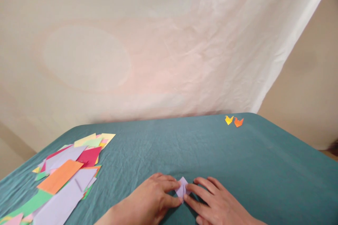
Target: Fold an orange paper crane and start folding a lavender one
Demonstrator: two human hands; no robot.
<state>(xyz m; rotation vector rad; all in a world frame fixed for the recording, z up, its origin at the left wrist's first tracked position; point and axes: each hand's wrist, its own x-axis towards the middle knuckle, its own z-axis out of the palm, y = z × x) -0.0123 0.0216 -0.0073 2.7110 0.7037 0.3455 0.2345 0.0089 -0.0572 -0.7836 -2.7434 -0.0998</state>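
A small piece of lilac paper (182,187), folded into a diamond, lies on the teal tablecloth near the front edge of the view. At its left side, my left hand (155,197) holds it with thumb and fingers closed on the edge. From the right, my right hand (215,200) grips its right and lower parts with thumb and index finger, the other fingers curved loosely above the cloth. Fingertips hide parts of the diamond's edges. A crease or flap line runs down its middle.
Loose sheets of coloured paper lie in a spread pile on the left, with an orange sheet (60,176) near the top. At the far right are a yellow folded paper bird (229,120) and an orange one (238,122). A pale cloth (158,49) hangs behind the table (148,147).
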